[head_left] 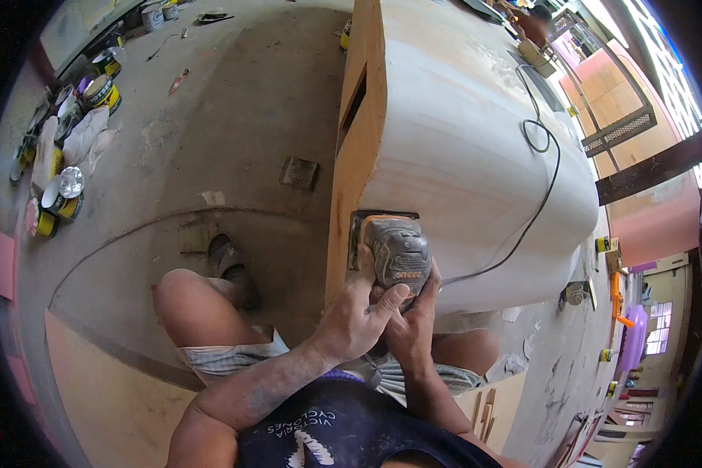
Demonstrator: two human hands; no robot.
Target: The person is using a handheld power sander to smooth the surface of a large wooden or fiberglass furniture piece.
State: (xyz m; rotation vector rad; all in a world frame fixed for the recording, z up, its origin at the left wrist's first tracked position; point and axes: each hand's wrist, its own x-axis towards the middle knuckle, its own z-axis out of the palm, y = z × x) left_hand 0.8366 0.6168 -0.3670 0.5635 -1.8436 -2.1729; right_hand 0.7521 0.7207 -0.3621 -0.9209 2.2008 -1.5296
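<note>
A dusty dark electric sander [402, 253] with orange trim rests its square black pad on a large, white-coated curved piece [476, 148]. The pad overlaps the piece's bare wooden edge [355, 140]. My left hand [352, 321] wraps the sander's near left side, with its thumb pointing across the body. From the right, my right hand [413, 321] closes round the same end. Both hands look whitened with dust. A black power cord [552, 183] loops over the white surface and passes down beside my right hand. Some fingertips are hidden under the tool.
Several yellow-and-black cans [101, 93] and crumpled sheets line the left side. A dark square block [299, 173] lies on the floor. A thin cable [125, 238] curves across it to my left. Another person [534, 27] is at the far right, near a metal frame [620, 129].
</note>
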